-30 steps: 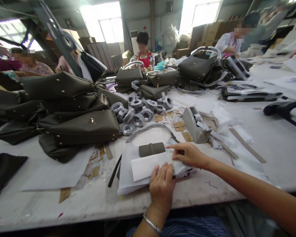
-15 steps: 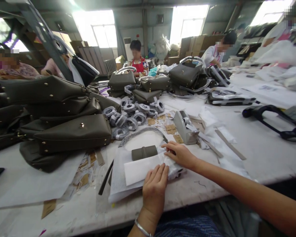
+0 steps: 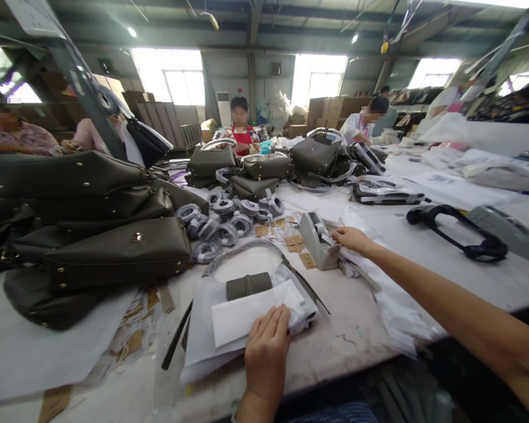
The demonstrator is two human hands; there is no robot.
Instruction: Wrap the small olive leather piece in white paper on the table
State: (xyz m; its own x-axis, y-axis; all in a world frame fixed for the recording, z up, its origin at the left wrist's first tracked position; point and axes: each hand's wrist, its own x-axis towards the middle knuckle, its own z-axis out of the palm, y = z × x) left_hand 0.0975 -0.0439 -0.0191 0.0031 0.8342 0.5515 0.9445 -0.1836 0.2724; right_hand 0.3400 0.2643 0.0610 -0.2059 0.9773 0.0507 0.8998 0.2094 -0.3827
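Note:
My left hand [image 3: 268, 346] rests with its fingers together on a folded white sheet [image 3: 242, 314], pressing it on a flat bundle wrapped in white tissue [image 3: 194, 349]. A small olive flap piece [image 3: 248, 286] lies at the bundle's upper side, and a wrapped handle [image 3: 242, 247] curves behind it. To the right, a thin dark strap [image 3: 306, 282] crosses the bundle's edge. My right hand [image 3: 351, 239] is stretched out to the grey tape dispenser [image 3: 318, 244], its fingers pinched at the dispenser's right end; what they hold is too small to make out.
Olive handbags [image 3: 119, 252] are piled on the left. Wrapped strap coils [image 3: 227, 234] and brown tags [image 3: 294, 242] lie behind the bundle. A black curved frame [image 3: 458, 232] and another dispenser [image 3: 506, 232] are on the right. Several people are at work across the table.
My right hand has left the bundle and moved up and right to the tape dispenser. My left hand stays on the white sheet. The view has tilted up.

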